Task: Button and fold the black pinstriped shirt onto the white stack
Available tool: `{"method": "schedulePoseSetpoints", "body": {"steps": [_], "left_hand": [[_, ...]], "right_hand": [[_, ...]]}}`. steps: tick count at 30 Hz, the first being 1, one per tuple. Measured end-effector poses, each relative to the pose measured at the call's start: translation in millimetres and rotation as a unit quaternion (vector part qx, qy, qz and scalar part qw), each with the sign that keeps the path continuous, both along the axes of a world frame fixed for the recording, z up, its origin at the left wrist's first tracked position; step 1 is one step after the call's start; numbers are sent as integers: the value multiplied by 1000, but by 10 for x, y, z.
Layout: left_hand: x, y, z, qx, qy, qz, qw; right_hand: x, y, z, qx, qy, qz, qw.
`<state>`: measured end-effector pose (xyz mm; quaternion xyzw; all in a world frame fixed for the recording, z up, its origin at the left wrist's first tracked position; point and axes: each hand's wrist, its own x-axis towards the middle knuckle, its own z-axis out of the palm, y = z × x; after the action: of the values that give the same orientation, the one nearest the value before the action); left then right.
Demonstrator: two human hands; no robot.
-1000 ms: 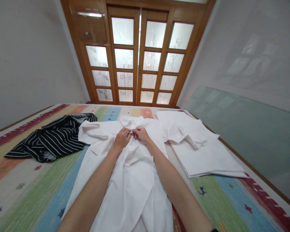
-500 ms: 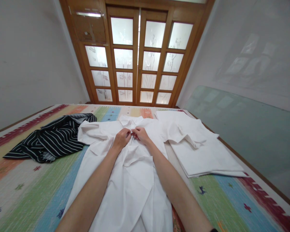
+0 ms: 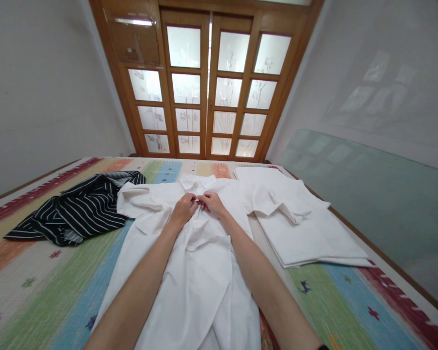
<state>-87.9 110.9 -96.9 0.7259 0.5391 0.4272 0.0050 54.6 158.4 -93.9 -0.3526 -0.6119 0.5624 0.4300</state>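
A white short-sleeved shirt [image 3: 204, 277] lies spread on the striped cloth, its collar at the far end and its front edges loose lower down. Just below the collar, my left hand [image 3: 184, 208] pinches the shirt's front. My right hand [image 3: 212, 203] is closed on the same spot from the other side, fingertips almost meeting the left ones. Whatever small part sits between the fingers, perhaps a button, is too small to make out. Both forearms lie over the shirt's body.
A crumpled black garment with white stripes [image 3: 83, 206] lies on the left, touching the shirt's sleeve. Folded white cloth [image 3: 306, 238] lies under the right sleeve. Beneath everything is a colourful striped cover [image 3: 76, 287]. A glass panel [image 3: 379, 194] leans on the right wall; wooden doors [image 3: 206, 121] stand behind.
Almost nothing differs. Both hands stay at the shirt's front below the collar, with only a slight shift of the fingers.
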Motion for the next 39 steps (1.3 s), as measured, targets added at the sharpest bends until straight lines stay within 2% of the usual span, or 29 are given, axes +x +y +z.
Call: {"method": "schedulePoseSetpoints", "body": {"steps": [7,14,20,24,28,34,39], "left_hand": [[31,-21,43,-35,-113,21,993],[-6,13,36,-71,-256,-30,964],[-11,17,51,-107,-303,-29,947],[-27,31,43,-113,-322,-20,940],[-67,49,23,-132,-353,-40,926],[-67,52,8,-128,-365,-47,921],[-53,55,4,-118,-366,-44,922]], "right_hand": [[2,-24,37,29,-25,-1,999],[-19,-11,7,32,-35,-5,999],[-30,-5,-21,65,-58,-24,996],[-13,-17,-5,82,-54,-10,995],[-9,-27,23,65,-36,-1,997],[-60,13,27,-22,-27,-22,999],[-69,23,17,-17,-32,-29,999]]}}
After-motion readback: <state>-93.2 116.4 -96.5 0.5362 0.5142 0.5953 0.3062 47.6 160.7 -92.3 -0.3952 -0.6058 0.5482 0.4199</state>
